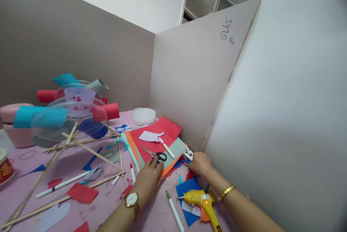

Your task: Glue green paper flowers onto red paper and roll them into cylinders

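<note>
The scissors lie on the paper stack, blades pointing toward its left edge. Their black handles are at the fingertips of our left hand, the nearer one, over the stack's near edge. Our right hand is curled beside the stack's right corner, at white markers; we cannot tell whether either grips.

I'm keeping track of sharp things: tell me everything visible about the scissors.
The scissors have metal blades and black, plastic-looking handles. They lie across the red sheet and the grey-green sheet, blades pointing up-left in the picture, seemingly slightly apart. The left hand partly covers one handle loop.
</note>
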`<state>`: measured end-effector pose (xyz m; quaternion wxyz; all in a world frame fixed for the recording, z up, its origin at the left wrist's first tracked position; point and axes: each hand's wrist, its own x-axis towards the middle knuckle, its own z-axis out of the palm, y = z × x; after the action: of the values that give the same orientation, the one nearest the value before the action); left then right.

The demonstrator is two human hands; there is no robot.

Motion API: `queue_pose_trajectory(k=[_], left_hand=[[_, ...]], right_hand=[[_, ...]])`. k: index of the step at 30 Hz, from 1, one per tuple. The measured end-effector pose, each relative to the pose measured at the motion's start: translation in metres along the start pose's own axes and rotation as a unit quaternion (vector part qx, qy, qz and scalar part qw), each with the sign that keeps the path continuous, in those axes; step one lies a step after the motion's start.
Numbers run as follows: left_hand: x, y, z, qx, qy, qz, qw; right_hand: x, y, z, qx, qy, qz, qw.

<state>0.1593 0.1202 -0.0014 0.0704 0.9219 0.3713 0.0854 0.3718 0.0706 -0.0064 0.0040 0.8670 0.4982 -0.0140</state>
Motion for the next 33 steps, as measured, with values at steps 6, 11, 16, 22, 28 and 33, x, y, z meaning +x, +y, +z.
queue_pose_trajectory(k=[6, 11, 16, 22, 28, 33], left_hand=[[0.000, -0.001, 0.001, 0.001, -0.001, 0.002, 1.000], [0.000, -0.002, 0.001, 0.008, 0.005, 0.010, 1.000], [0.002, 0.001, 0.001, 0.020, 0.006, 0.017, 1.000], [0.006, 0.000, 0.010, 0.039, 0.005, 0.015, 0.999], [0.009, 0.000, 0.016, 0.039, 0.015, 0.017, 0.999], [0.008, 0.004, 0.017, 0.021, 0.032, 0.012, 0.999]], right_hand=[[-0.002, 0.008, -0.014, -0.006, -0.015, 0.020, 1.000], [-0.001, 0.011, -0.034, 0.010, 0.024, 0.018, 1.000], [0.019, -0.011, -0.052, 0.023, 0.057, -0.001, 0.998], [0.056, -0.062, -0.032, 0.018, 0.017, -0.017, 1.000], [0.057, -0.067, -0.015, -0.003, 0.021, -0.034, 0.999], [0.044, -0.068, -0.014, -0.027, 0.035, -0.034, 0.998]])
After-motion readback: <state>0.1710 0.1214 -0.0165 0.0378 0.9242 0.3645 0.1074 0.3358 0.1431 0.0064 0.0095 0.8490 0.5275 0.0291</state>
